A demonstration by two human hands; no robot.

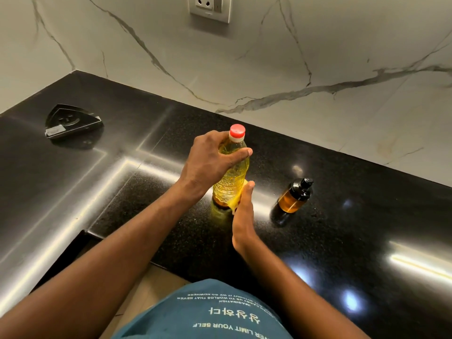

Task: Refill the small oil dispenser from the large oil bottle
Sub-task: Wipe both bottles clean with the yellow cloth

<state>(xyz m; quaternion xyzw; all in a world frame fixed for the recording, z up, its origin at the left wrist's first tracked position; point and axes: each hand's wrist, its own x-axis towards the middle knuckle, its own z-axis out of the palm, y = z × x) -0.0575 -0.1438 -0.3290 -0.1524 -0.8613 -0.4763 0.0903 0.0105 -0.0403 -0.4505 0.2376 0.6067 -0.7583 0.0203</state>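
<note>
Large oil bottle (229, 182) within curled left hand (209, 163), flat right hand (242, 217) against base.

Printed in white on the blue shirt (171, 314), all upside down: 1 line of big Korean letters, with "LIMIT YOUR SELF" under it. Smaller lines above: "IMAGINATION", "US TO WORLDS THAT NEVER", "WITHOUT IT WE GO NOWHERE".

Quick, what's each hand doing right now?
Left hand: closed around the bottle, near its top.
Right hand: open, straight fingers against the bottle's lower side.
</note>
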